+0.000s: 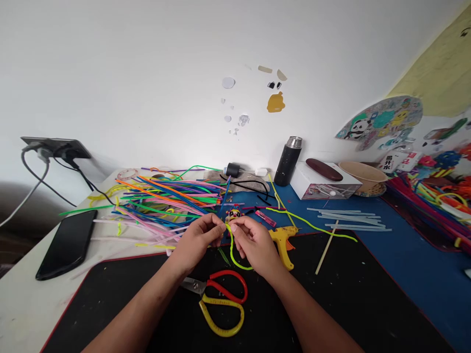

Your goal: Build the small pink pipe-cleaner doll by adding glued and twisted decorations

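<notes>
My left hand (pixel 200 238) and my right hand (pixel 253 241) meet near the middle of the view, fingertips almost touching. Both pinch a yellow-green pipe cleaner (pixel 233 255), which curves down below the fingers and passes under my right hand. Just behind the fingertips is a small colourful figure (pixel 234 212), partly hidden. Open-bladed or closed, the scissors (pixel 225 303) with one red and one yellow handle lie on the black mat below my hands, their tips hidden by my left forearm. A yellow glue gun (pixel 283 245) lies right of my right hand.
Many coloured pipe cleaners (pixel 172 193) are spread at the left, beside a black phone (pixel 66 244). Glue sticks (pixel 353 219), a wooden stick (pixel 327 247), a black flask (pixel 288 162), a white box (pixel 324 184) and a bowl (pixel 362 176) are at the right.
</notes>
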A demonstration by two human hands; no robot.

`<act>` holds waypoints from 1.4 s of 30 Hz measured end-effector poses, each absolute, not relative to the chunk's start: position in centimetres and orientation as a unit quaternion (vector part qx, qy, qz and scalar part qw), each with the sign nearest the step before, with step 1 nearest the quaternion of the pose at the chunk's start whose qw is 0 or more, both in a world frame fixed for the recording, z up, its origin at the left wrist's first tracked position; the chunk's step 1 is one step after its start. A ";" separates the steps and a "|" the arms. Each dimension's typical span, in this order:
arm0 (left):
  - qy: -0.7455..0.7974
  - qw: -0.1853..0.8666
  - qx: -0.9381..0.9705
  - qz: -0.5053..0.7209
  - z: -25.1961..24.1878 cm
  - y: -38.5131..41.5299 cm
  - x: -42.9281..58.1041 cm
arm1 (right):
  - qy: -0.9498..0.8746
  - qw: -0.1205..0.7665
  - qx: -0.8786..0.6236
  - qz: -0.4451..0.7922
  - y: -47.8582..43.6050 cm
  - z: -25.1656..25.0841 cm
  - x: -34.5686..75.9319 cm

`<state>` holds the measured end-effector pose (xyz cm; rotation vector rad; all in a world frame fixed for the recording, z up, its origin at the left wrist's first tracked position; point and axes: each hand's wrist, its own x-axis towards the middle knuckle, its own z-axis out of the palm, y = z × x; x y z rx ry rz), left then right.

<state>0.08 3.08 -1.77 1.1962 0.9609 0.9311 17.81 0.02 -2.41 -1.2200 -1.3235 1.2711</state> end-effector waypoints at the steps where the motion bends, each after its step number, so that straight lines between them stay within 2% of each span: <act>1: 0.419 0.625 0.521 0.403 -1.8 3.0 0.1 | -0.530 0.450 -0.491 0.525 0.1 -2.4 17.8; 20: 0.400 0.694 0.498 0.333 -1.3 3.6 -0.7 | -0.535 0.441 -0.507 0.512 0.0 -2.1 18.0; 28: 0.378 0.761 0.382 0.363 -1.2 3.1 -0.3 | -0.523 0.461 -0.489 0.524 0.0 -1.7 17.9; 35: 0.376 0.761 0.319 0.423 -1.2 3.3 -0.2 | -0.518 0.477 -0.478 0.524 0.0 -1.8 17.8; 42: 0.364 0.763 0.334 0.417 -1.4 2.9 0.4 | -0.528 0.464 -0.469 0.534 -0.1 -2.3 17.5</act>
